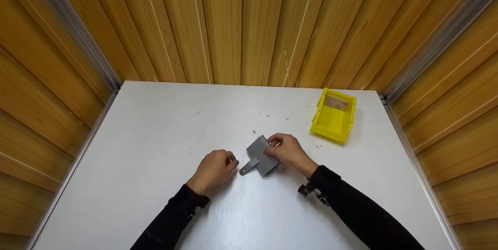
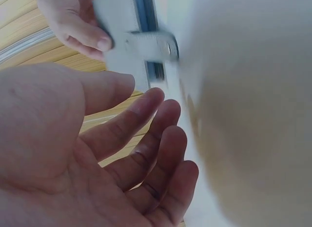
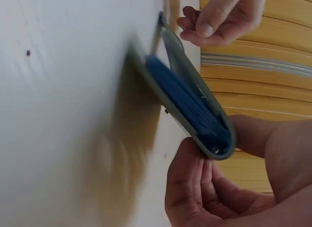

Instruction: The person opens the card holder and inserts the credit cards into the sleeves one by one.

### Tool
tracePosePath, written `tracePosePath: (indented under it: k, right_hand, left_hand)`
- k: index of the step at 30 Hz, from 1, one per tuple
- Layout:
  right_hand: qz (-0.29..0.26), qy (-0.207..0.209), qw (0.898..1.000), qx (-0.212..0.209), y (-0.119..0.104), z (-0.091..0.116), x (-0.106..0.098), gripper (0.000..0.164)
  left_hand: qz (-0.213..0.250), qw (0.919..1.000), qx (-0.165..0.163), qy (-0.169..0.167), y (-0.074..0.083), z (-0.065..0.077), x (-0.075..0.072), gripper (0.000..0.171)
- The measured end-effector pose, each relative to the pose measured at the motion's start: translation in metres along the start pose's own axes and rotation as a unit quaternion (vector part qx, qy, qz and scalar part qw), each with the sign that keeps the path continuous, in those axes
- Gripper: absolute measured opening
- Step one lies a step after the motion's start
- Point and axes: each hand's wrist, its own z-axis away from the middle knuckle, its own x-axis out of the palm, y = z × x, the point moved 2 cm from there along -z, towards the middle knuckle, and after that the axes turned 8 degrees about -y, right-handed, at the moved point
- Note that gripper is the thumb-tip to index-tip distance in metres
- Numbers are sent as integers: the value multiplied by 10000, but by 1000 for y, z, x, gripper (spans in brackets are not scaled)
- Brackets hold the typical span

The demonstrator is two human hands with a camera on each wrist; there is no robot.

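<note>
A grey card holder [image 1: 256, 148] with a narrow snap strap [image 1: 249, 166] is held tilted above the white table. My right hand [image 1: 291, 152] pinches it along its folded spine, thumb on the upper cover and fingers underneath. Seen from its end in the right wrist view, the covers stand slightly apart around a stack of blue inner sleeves [image 3: 187, 97]. The strap hangs unfastened and points toward my left hand [image 1: 214, 169]. That hand is just left of the strap's tip, its fingers loosely bent and nothing between them, as the left wrist view shows.
A yellow plastic bin [image 1: 331, 124] stands at the back right of the white table [image 1: 155, 125], with a tan patch at its far end. Small dark specks [image 1: 254, 131] dot the tabletop. Wood-look panels [image 1: 225, 28] wall the back and both sides.
</note>
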Motion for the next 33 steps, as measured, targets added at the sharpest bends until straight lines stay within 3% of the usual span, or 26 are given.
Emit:
tracePosePath:
  k: [5, 9, 14, 18, 21, 25, 28, 31, 33]
  right_hand:
    - [-5, -63, 9995, -310, -8, 6, -19, 33]
    - [207, 127, 9979, -607, -16, 11, -36, 30]
    - [670, 372, 9916, -1039, -29, 18, -51, 29]
    - [1399, 426, 9806, -1301, -34, 22, -49, 30]
    - [2281, 408, 9583, -1675, -30, 23, -37, 30]
    - [3361, 410, 9088, -2439, -18, 25, -12, 28]
    - [3771, 432, 8753, -2997, -9, 26, 9, 24]
    - [3934, 435, 8529, -3404, -1, 27, 26, 22]
    - [3971, 403, 8467, -3518, 3, 28, 35, 25]
  left_hand:
    - [-16, 10000, 83, 25, 0, 0, 1, 19]
    - [-22, 9998, 179, 51, 2, 0, 1, 20]
    - [53, 9996, 253, 115, 4, 0, -1, 20]
    - [108, 9997, 184, 75, 6, 0, 0, 20]
    - [113, 9998, 145, 6, 6, -1, 1, 21]
    - [118, 9999, 110, -48, 7, -2, 3, 21]
    - [91, 9999, 88, -79, 7, -2, 4, 21]
    - [47, 9998, 131, -124, 8, -2, 7, 21]
    - [10, 9997, 205, -128, 8, -2, 9, 20]
